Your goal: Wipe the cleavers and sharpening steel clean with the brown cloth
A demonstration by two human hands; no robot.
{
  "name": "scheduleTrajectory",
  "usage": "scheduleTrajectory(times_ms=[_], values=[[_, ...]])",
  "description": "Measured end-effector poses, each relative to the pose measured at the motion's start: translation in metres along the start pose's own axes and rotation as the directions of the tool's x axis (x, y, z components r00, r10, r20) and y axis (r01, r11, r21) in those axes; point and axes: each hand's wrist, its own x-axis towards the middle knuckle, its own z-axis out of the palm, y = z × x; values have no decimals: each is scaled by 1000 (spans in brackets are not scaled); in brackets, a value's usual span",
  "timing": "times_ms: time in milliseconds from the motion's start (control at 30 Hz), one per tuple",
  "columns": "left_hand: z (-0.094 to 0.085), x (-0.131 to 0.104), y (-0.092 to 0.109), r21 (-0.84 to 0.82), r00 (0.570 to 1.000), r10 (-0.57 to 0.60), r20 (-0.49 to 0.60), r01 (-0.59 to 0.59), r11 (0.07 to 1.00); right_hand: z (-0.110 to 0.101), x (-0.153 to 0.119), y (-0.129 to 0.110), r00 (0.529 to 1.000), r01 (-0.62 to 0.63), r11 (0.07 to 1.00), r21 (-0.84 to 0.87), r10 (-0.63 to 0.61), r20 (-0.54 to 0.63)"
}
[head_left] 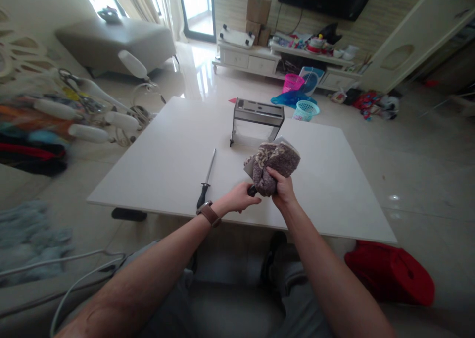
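Grips a knife [252, 190] by its black handle in the left hand [241, 197], with the fingers curled closed round the end. Clasps a folded brown patterned cloth [276, 161] in the right hand [284, 187], pressing the thumb onto its near side and wrapping it about the blade. Leaves grey metal showing at the cloth's left and far right sides. Covers most of the blade, perhaps broad like a cleaver's, though too hidden to tell surely. Holds knife and cloth together over the near middle part of a white table [148, 169].

Wears a watch [210, 214] with a brown strap on the left wrist, just beside the handle of a sharpening steel [208, 179], lying on the tabletop with its rod pointing away. Faces a clear-sided knife holder [259, 111] with a slotted grey top, standing beyond the cloth. Has a pink basket [293, 82] and a light blue basket [306, 110] on the floor past the far edge.
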Motion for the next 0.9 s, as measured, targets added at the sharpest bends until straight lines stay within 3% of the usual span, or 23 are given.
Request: scheduleTrajectory(times_ms=[167, 400, 500, 600, 667, 767, 900], values=[[-8, 3, -5, 10, 999, -9, 43, 8, 1000, -1, 2, 0, 997, 59, 998, -35, -60, -39], [-43, -6, -15, 159, 983, -70, 169, 43, 986, -31, 32, -40, 968, 193, 981, -18, -193, -160], [-58, -11, -18, 259, 982, -99, 161, 54, 964, -48, 35, -55, 986, 154, 976, -152, -163, -46], [-64, -14, -20, 330, 981, -108, 161, 49, 943, -58, 32, -60, 991, 89, 932, -352, -47, 126], [-65, -14, -21, 354, 979, -111, 174, 43, 934, -59, 30, -58, 986, 51, 910, -412, 19, 164], [-63, -12, -22, 389, 985, -66, 158, 0, 921, -54, 32, -52, 995, 52, 935, -350, -18, 100], [-61, -11, -18, 391, 991, 30, 127, -78, 917, -48, 42, -45, 985, 160, 979, -122, -166, -42]])
